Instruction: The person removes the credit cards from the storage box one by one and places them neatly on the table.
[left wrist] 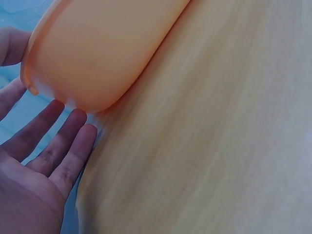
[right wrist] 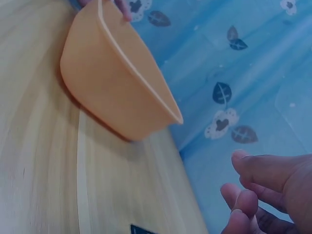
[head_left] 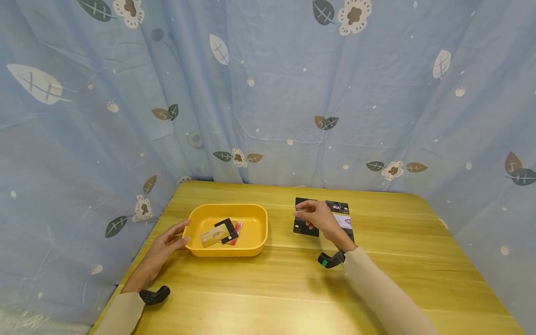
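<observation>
At the left end of a yellow plastic basin (head_left: 251, 251), my left hand (head_left: 165, 244) touches the rim and end wall with its fingers. In the left wrist view those fingers (left wrist: 46, 131) are mostly straight against the basin. A gold card (head_left: 213, 235), a black card (head_left: 229, 228) and a red-and-white card (head_left: 237, 232) lie overlapping inside it. My right hand (head_left: 320, 218) hovers over black cards on the table, including a VIP card (head_left: 304, 228). Its fingers are loosely bent, thumb and index close together, with nothing visible between them in the right wrist view.
Beside the right hand lie another black Vip card (head_left: 337, 207) and a white-and-purple card (head_left: 343, 220), partly hidden by the wrist. The wooden table (head_left: 268, 288) ends at a blue patterned curtain (head_left: 276, 102) behind and at both sides.
</observation>
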